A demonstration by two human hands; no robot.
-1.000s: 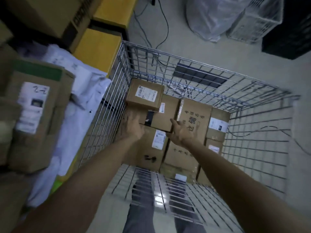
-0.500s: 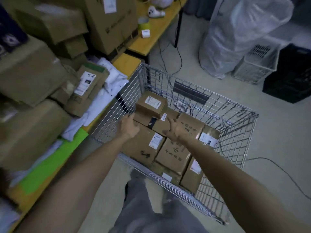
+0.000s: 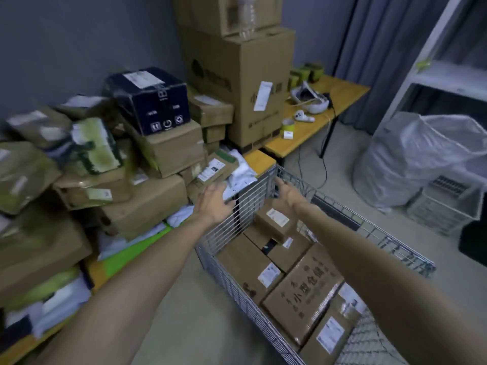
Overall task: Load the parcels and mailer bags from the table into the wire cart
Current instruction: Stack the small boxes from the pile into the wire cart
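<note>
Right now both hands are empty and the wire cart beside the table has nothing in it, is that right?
Not quite. The head view shows the left hand and right hand empty, but the wire cart beside the table holds several cardboard parcels.

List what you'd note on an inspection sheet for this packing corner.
Surface: table piled high, only its yellow edge shows.
Job's things: parcels and white mailer bags on the table; cart partly filled with boxes.
Clutter: headset, controller, tape roll on the side table.
Hands: left hand and right hand open, holding nothing, near the cart's far corner.
Cables: cable hangs under the side table.
Surroundings: plastic bag, shelf, curtain.
</note>
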